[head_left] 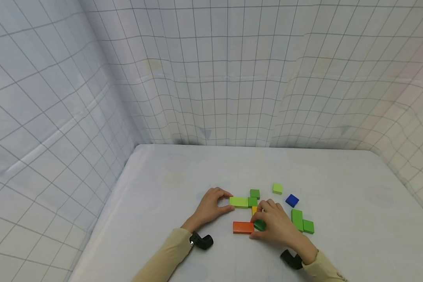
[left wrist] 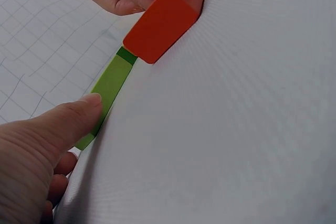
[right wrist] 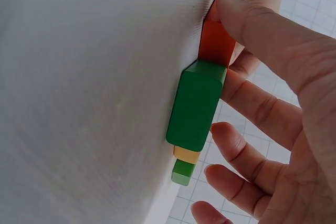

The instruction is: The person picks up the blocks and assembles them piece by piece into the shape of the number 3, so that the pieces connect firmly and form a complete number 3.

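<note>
A long light-green block [head_left: 238, 202] lies on the white table, its left end between the thumb and fingers of my left hand [head_left: 209, 207]. Nearer to me, my right hand [head_left: 276, 225] pinches the right end of an orange-red block [head_left: 243, 227], thumb on the near side. Against that end sits a dark green block [right wrist: 195, 109], partly under the right hand in the head view. Behind it is a yellow block [head_left: 254, 210], mostly covered by the fingers. Two green cubes, one [head_left: 252, 202] touching the light-green block and another [head_left: 255, 194] just behind, continue the row.
Right of the hands lie a lime cube [head_left: 277, 188], a turned blue cube [head_left: 292, 200], and a long green block [head_left: 297, 220] touching a green cube [head_left: 308, 226]. White grid-patterned curtains [head_left: 211, 78] surround the table's back and sides.
</note>
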`<state>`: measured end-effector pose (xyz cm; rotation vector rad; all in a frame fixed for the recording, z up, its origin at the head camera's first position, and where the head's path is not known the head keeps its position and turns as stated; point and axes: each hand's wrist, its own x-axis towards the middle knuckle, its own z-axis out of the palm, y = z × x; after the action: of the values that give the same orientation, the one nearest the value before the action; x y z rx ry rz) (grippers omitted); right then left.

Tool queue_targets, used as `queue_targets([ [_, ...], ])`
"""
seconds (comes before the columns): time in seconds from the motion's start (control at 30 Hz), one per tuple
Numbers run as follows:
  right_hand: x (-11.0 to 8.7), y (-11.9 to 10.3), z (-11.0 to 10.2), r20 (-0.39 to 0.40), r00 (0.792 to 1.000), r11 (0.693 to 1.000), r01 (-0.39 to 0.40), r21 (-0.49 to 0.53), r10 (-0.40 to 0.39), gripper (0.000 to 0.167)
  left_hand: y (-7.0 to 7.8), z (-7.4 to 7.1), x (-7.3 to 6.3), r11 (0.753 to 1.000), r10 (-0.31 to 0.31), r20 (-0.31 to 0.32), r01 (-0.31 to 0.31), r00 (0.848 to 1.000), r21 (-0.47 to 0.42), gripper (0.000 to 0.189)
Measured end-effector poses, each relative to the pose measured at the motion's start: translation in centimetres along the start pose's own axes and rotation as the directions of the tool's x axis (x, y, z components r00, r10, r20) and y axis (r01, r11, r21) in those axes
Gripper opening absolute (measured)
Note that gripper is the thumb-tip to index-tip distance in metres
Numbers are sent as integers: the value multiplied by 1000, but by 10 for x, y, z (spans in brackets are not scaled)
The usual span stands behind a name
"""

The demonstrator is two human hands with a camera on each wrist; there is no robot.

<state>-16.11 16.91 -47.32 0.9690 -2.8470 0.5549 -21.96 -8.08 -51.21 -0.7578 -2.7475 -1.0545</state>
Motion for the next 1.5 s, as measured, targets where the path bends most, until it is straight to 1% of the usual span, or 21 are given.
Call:
queue_targets([
  [0.2, 0, 2, -2, -7, 1000, 1000, 7, 7, -7, 36, -1, 1, 0, 1000, -3, -1, 3, 1000, 0, 37],
  [0.27, 0, 5, -5, -30, 999, 1000, 11, 21, -11, 35, -1, 1, 0, 1000, -2, -1, 2, 1000, -1, 36],
  [0.33, 0, 11, -12, -72, 997, 999, 9, 35, -6, 33, -1, 1, 1, 1000, 2, -6, -2, 1000, 0, 36],
  [0.4, -2, 19, -22, -116, 993, 999, -7, 46, 12, 30, -1, 1, 1, 1000, 4, -8, -4, 1000, 1, 36],
  [0.47, -6, 29, -33, -149, 988, 998, -41, 55, 48, 26, -1, 1, 0, 1000, 3, -7, -3, 1000, 3, 36],
  [0.57, -13, 44, -50, -161, 979, 992, -117, 56, 125, 20, -1, 1, 0, 1000, -2, -2, 2, 1000, 8, 36],
  [0.67, -19, 58, -63, -148, 967, 978, -203, 47, 208, 14, -2, 1, 0, 1000, 0, -5, 0, 1000, 6, 36],
  [0.77, -22, 69, -69, -115, 955, 962, -270, 43, 273, 13, -1, 0, 0, 1000, 3, -15, -3, 1000, -1, 36],
  [0.83, -22, 74, -70, -87, 950, 954, -296, 45, 299, 15, -1, 0, 0, 1000, 3, -17, -3, 1000, -3, 36],
  [0.97, -17, 82, -67, -43, 944, 944, -326, 50, 328, 25, -1, -1, -1, 1000, -3, -13, 3, 1000, -2, 35],
  [1.13, -5, 86, -64, 11, 941, 941, -338, 27, 338, 39, -2, -1, -1, 1000, -6, -2, 6, 1000, -3, 35],
  [1.27, 9, 88, -62, 50, 947, 948, -313, -53, 316, 46, -2, 0, -1, 1000, -3, -4, 3, 1000, -1, 35],
  [1.33, 16, 89, -61, 52, 952, 950, -295, -104, 302, 45, -1, 0, -1, 1000, 1, -6, -1, 1000, -3, 35],
  [1.4, 21, 90, -59, 53, 956, 949, -278, -150, 288, 40, -1, 0, 0, 1000, 5, -7, -5, 1000, -3, 36],
  [1.5, 24, 91, -55, 48, 959, 946, -267, -185, 280, 31, 0, 0, 0, 1000, 11, -2, -11, 1000, -2, 36],
])
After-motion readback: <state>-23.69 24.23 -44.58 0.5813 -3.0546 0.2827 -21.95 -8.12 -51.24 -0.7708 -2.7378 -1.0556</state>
